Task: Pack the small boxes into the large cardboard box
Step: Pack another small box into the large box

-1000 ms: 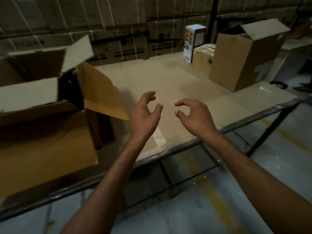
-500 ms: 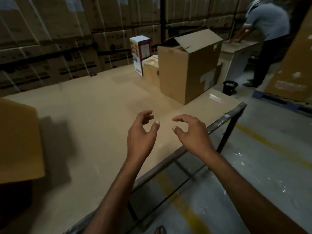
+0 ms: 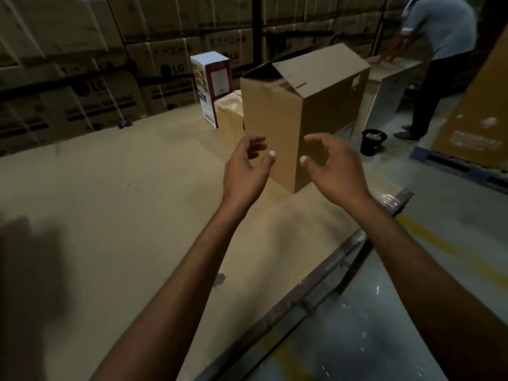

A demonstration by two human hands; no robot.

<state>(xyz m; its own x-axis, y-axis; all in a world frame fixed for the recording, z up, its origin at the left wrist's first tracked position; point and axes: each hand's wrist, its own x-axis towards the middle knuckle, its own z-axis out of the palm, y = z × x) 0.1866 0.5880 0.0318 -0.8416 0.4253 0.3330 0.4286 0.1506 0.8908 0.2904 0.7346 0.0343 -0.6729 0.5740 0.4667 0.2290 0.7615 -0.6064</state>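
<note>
Far left, stacked LG cartons [image 3: 90, 89] line the back wall behind the table [image 3: 110, 202], whose tan top runs wide in front of me. Moving in, a white-and-red small box [image 3: 211, 83] stands upright near the table's far edge. Just beside it is a pale tan box [image 3: 229, 116], pressed close to the big one's left side.

Here's my left hand [image 3: 244, 171], raised over the table, fingers loosely bent, thumb out, nothing in it. Behind it the large cardboard box [image 3: 302, 105] stands upright near the table's right corner, one top flap lifted and the top open. What's inside, I can't tell from here.

My right hand [image 3: 335, 169] mirrors the left, fingers relaxed in a loose curl, empty, palm facing the other hand. Both hang in front of the big box's near corner, apart from each other.

Further right, on the floor, sits a black bucket [image 3: 373, 141], and beyond it another person [image 3: 439, 50] leans over a second table.
</note>
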